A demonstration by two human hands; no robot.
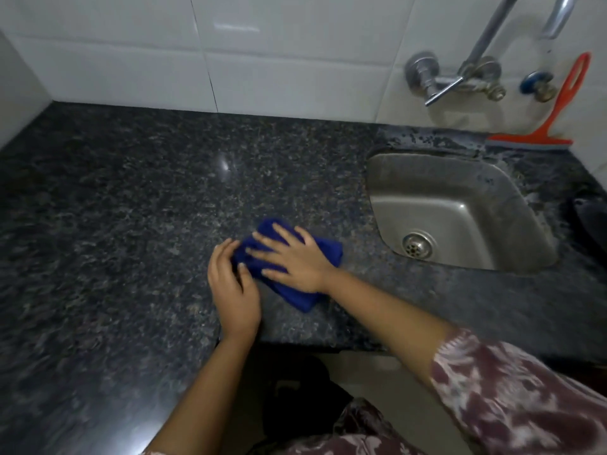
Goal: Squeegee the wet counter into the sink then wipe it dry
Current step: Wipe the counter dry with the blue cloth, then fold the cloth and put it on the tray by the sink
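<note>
We look down on a dark speckled granite counter point(131, 192), polished enough to throw back one small glint of light. It runs into a corner of glossy white wall tiles point(131, 44) with thin grey joints. Set into it is a stainless steel sink point(443, 178), a squarish basin with rounded corners and dull, streaked walls. A round perforated drain point(417, 245) sits at its bottom. On the tiles above the sink we see a chrome tap point(460, 78) with a lever handle and a spout rising out of view. Just beside it is a small valve point(538, 83) with a blue knob. Behind the sink's far right corner an orange-red plastic squeegee point(566, 96) stands on its grey rubber blade, its looped handle leaning against the tiles. The strip of counter behind the sink looks blotchy; we cannot tell whether that is water.

Left of the sink, near the counter's front edge, lies a folded deep-blue cloth point(325, 254), soft and thick. The right hand point(295, 262) lies on top of it with fingers spread wide and palm pressed flat. The left hand point(235, 290) sits at the end of the cloth farthest from the sink, its fingers curled round that edge. Both hands are somewhat blurred. A patterned maroon sleeve point(509, 399) covers the right arm, and below the counter's edge we see pale floor point(361, 369).
</note>
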